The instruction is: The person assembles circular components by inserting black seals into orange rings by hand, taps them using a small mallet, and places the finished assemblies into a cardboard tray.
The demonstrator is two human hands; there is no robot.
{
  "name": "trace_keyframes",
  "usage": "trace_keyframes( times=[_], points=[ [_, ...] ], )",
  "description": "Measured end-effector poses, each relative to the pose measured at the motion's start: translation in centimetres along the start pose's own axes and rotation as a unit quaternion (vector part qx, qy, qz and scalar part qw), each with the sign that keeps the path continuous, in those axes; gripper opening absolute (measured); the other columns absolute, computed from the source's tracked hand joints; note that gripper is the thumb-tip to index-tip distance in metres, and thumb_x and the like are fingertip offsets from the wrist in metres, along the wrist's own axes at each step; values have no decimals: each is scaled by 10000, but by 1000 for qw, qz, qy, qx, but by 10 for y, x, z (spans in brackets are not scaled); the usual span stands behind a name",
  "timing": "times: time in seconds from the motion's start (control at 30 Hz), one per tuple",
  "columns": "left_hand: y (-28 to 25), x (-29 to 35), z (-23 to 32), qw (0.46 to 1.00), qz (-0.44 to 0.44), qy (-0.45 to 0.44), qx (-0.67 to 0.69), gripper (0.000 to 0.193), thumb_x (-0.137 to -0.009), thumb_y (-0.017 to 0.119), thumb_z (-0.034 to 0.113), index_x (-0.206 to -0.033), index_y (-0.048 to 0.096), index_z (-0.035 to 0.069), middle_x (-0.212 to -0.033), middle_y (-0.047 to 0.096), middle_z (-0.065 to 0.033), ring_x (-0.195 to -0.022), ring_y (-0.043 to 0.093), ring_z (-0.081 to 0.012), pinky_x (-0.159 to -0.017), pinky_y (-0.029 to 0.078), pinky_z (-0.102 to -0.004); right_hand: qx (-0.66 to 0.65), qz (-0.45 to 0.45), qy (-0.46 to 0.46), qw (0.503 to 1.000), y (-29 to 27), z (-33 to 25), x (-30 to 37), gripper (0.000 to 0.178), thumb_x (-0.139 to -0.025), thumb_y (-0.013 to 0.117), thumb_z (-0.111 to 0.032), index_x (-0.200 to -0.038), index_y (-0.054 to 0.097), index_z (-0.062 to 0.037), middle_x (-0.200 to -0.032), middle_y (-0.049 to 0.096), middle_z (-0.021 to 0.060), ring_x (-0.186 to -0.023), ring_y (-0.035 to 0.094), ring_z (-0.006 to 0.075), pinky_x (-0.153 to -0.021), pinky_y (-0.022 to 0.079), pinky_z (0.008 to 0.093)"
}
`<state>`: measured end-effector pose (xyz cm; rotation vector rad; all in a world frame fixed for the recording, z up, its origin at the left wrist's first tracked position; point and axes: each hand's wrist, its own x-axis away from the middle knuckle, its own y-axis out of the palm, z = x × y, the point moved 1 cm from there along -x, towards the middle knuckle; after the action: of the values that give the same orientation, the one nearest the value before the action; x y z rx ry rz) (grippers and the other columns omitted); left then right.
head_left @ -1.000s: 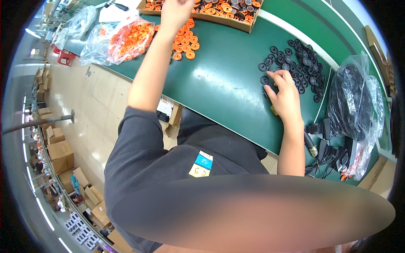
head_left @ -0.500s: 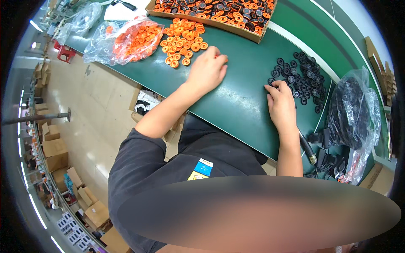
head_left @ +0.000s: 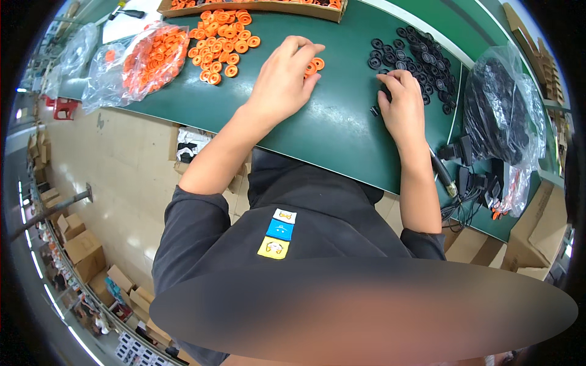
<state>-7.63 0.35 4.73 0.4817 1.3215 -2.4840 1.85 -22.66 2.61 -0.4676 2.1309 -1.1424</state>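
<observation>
My left hand (head_left: 282, 79) is over the middle of the green table, its fingers and thumb curled around two small orange plastic wheels (head_left: 312, 67). To its left lies a loose pile of the same orange wheels (head_left: 221, 44). At the near edge of a pile of black plastic wheels (head_left: 427, 62), my right hand (head_left: 404, 105) pinches a black wheel (head_left: 385, 91), which the fingers partly cover. A small black piece (head_left: 374, 111) shows just left of that hand's thumb.
A cardboard tray (head_left: 262, 7) of orange and black pieces stands at the back. Clear bags hold orange wheels (head_left: 160, 55) on the left and black parts (head_left: 497, 107) on the right. A black-handled tool (head_left: 444, 174) and cables lie beside my right forearm.
The whole view has shifted, so the table sits higher and further left. My left hand has moved away from the orange pile, and orange wheels now show at its fingers.
</observation>
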Motion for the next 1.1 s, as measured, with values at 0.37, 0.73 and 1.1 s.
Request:
trace_keyframes(
  times=[0.37, 0.73, 1.1],
  points=[
    [61, -51, 19, 951, -186, -33, 246, 240, -947, 635, 139, -1145, 657, 5, -956, 707, -86, -804, 662, -127, -764, 539, -282, 37, -92, 43, 994, -9, 4, -1, 263, -751, 749, -115, -996, 686, -44, -955, 614, 148, -882, 639, 357, -792, 537, 444],
    [81, -31, 6, 839, -216, -184, 464, 332, -946, 583, 1, -1277, 608, 1, -1099, 688, -77, -990, 668, -140, -899, 531, -275, -30, -63, 52, 996, -8, 8, -2, 209, -833, 697, -109, -1035, 694, -53, -931, 620, 133, -832, 652, 341, -748, 552, 406],
    [82, -28, 9, 796, -249, -186, 520, 352, -933, 602, -12, -1279, 562, -57, -1130, 670, -122, -1027, 668, -153, -940, 533, -274, -456, -51, 155, 875, -4, 13, 7, 292, -812, 741, 48, -1079, 632, 3, -1049, 610, 44, -880, 658, 126, -798, 562, 249]
  ],
)
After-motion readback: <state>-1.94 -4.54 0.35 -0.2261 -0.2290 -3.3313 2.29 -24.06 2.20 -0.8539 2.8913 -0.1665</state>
